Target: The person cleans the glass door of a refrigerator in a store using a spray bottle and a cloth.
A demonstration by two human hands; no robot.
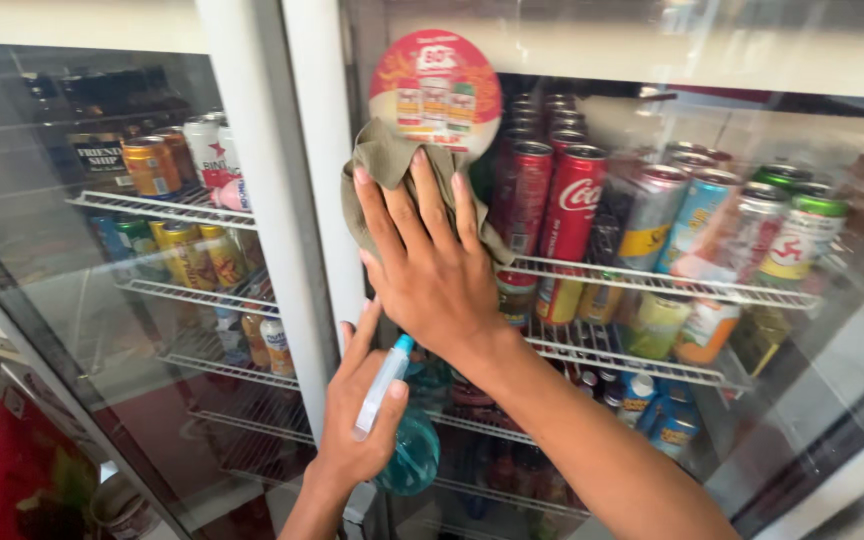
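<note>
Two bare hands at a glass-door drinks fridge. Nearest, left hand (pixel 357 425) low, fingers wrapped around a teal spray bottle (pixel 407 440), its pale nozzle pointing up toward the glass. Above it, right hand (pixel 430 262) spread flat, fingers wide, pressing an olive-green cloth (pixel 384 165) against the glass door (pixel 832 330), just below a round red sticker (pixel 436 88). White door frame (pixel 287 200) runs just left of the cloth. Behind glass: red cans (pixel 572 200) and mixed cans on wire shelves (pixel 652 283).
</note>
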